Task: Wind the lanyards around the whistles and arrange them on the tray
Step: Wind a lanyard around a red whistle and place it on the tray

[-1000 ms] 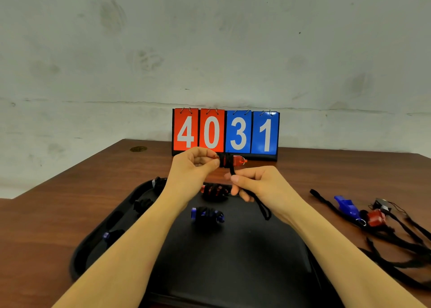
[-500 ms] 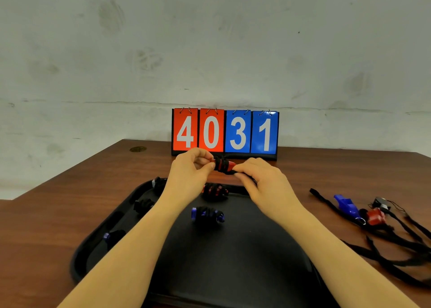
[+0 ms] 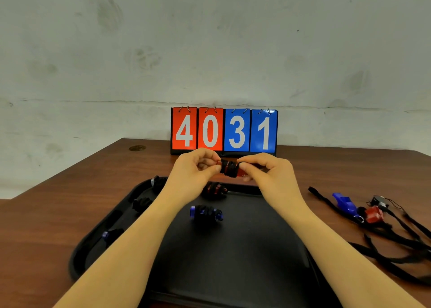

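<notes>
Both hands, left point(image 3: 198, 167) and right point(image 3: 263, 170), pinch a red whistle point(image 3: 231, 168) at its ends above the tray's point(image 3: 93, 242) 12 o'clock rim. Light, hard shell; the soft lanyard probably unwinds unless pinched.

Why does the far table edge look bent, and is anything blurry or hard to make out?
Head view: the wide-angle lens bows the table edge; lighting is soft, without glare; the scoreboard digits read sharply; the wound whistles on the black tray merge into it, their details lost.
</notes>
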